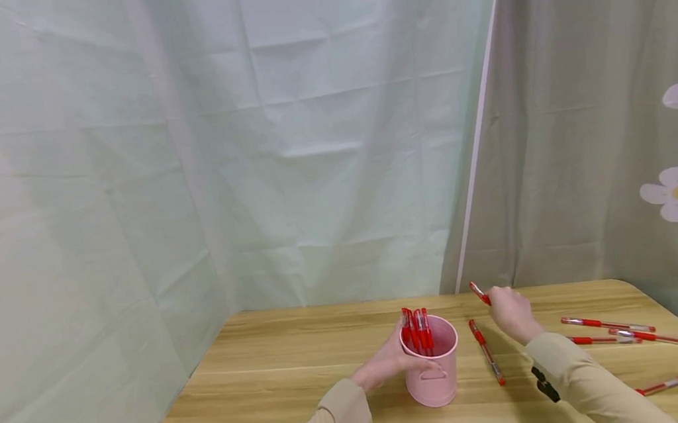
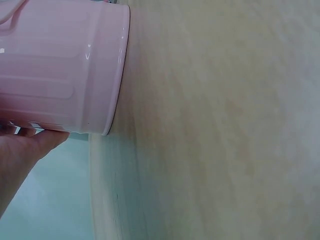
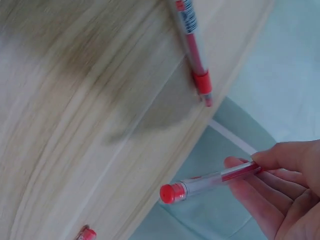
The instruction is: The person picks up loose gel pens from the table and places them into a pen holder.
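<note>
A pink metal bucket [image 1: 432, 390] with a small handle stands upright on the wooden table. Several red-capped pens [image 1: 422, 334] lean together against its left inner side. My left hand [image 1: 394, 358] grips the bucket from the left, thumb across the front; in the left wrist view, fingers [image 2: 47, 142] touch the bucket wall [image 2: 55, 65]. Raised to the right of the bucket, my right hand [image 1: 511, 314] pinches a red gel pen [image 3: 205, 184] between thumb and fingers, its red end pointing away from the hand. Another red pen [image 1: 486, 351] lies between bucket and right arm.
Further right on the table [image 1: 280, 369] lie more red pens, among them one at the back [image 1: 607, 324], one crossing another [image 1: 666, 338], and one near the right sleeve [image 1: 663, 385]. Pale curtains [image 1: 324, 173] hang behind the table's far edge.
</note>
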The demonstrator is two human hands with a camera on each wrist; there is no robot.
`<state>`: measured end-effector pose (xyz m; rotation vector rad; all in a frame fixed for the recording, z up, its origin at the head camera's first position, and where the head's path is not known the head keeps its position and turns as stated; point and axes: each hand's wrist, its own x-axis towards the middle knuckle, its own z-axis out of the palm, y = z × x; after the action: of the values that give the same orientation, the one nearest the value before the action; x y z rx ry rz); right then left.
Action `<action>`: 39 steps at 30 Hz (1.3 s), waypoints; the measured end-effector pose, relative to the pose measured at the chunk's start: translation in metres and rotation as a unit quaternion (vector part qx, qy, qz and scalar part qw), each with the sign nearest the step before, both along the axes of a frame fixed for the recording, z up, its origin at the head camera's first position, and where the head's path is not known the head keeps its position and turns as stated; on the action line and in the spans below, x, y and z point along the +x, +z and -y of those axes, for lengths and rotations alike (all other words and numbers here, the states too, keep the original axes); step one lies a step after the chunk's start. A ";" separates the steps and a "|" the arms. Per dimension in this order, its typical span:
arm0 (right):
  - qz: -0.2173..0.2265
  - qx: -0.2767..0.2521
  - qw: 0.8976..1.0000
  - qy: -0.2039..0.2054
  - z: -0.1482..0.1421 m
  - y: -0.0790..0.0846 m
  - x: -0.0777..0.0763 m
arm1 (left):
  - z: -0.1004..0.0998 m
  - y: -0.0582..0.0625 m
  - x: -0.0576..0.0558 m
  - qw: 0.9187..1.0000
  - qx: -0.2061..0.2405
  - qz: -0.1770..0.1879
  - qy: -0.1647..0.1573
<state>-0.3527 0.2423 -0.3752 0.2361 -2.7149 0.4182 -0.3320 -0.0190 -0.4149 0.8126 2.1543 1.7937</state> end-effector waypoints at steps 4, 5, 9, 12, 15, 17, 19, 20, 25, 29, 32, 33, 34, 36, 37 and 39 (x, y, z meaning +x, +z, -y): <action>0.006 -0.025 1.000 0.007 0.002 0.000 0.000 | -0.001 0.000 0.000 1.000 0.002 -0.002 0.001; 0.009 -0.031 0.999 0.006 0.002 0.000 0.000 | -0.001 0.000 0.000 1.000 0.002 -0.004 0.002; 0.008 -0.049 0.999 0.004 0.005 0.002 0.001 | -0.001 0.001 0.000 1.000 0.001 -0.003 0.004; 0.002 -0.067 0.998 0.007 0.009 0.006 0.002 | -0.001 0.001 0.001 1.000 0.003 -0.002 0.001; -0.010 -0.090 0.996 0.019 0.013 0.012 0.004 | -0.001 0.001 0.001 1.000 0.006 -0.002 -0.003; -0.024 -0.097 0.995 0.028 0.017 0.016 0.005 | -0.001 0.001 0.001 1.000 0.008 -0.003 -0.006; -0.032 -0.099 0.994 0.035 0.020 0.020 0.006 | -0.002 0.000 0.000 1.000 0.011 -0.004 -0.008; -0.034 -0.098 0.994 0.037 0.021 0.022 0.007 | -0.002 0.000 0.000 1.000 0.013 -0.005 -0.009; -0.035 -0.112 0.992 0.050 0.027 0.027 0.011 | -0.001 0.000 0.000 1.000 0.020 -0.004 -0.015; -0.052 -0.122 0.989 0.062 0.031 0.032 0.014 | -0.001 0.001 0.001 1.000 0.022 0.000 -0.017; -0.065 -0.138 0.986 0.072 0.034 0.037 0.015 | 0.000 0.000 0.001 1.000 0.020 0.002 -0.011; -0.065 -0.148 0.984 0.074 0.035 0.038 0.015 | 0.000 0.000 0.001 1.000 0.020 0.003 -0.010; -0.065 -0.158 0.982 0.076 0.036 0.040 0.015 | 0.000 0.000 0.001 1.000 0.017 0.005 -0.008; -0.062 -0.177 0.979 0.077 0.038 0.042 0.016 | 0.000 0.000 0.000 1.000 0.014 0.005 -0.005; -0.061 -0.184 0.978 0.078 0.039 0.044 0.016 | 0.000 0.000 0.000 1.000 0.013 0.006 -0.003; -0.058 -0.196 0.975 0.081 0.042 0.046 0.016 | -0.001 0.001 -0.001 1.000 0.013 0.006 -0.004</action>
<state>-0.3366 0.2007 -0.3291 0.3586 -2.4423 0.9428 -0.3325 -0.0184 -0.4142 0.8130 2.1214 1.8224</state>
